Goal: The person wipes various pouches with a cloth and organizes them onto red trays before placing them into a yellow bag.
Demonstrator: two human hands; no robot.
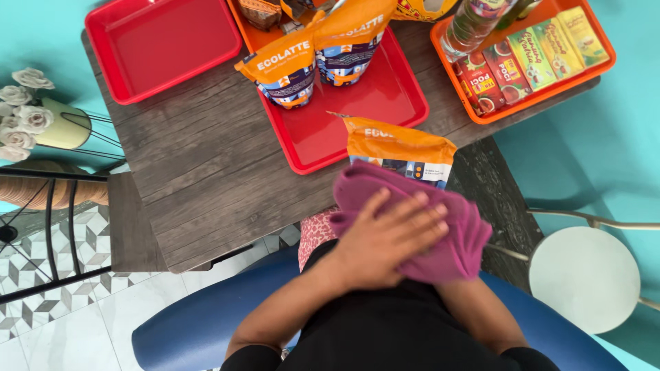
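An orange pouch (401, 148) with a blue-and-white lower panel sits nearest, partly under a purple cloth (412, 220). Two matching pouches (323, 55) stand on the red tray (385, 103). Red, green and yellow boxes (533, 58) lie in a row in the orange tray (536, 103).

Black short-sleeved top, bare forearms, left hand (381, 240) with bare, ringless fingers (419, 213)

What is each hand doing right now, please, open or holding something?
Left hand: open, fingers spread flat on the purple cloth over the orange pouch.
Right hand: hidden under the cloth; cannot be told.
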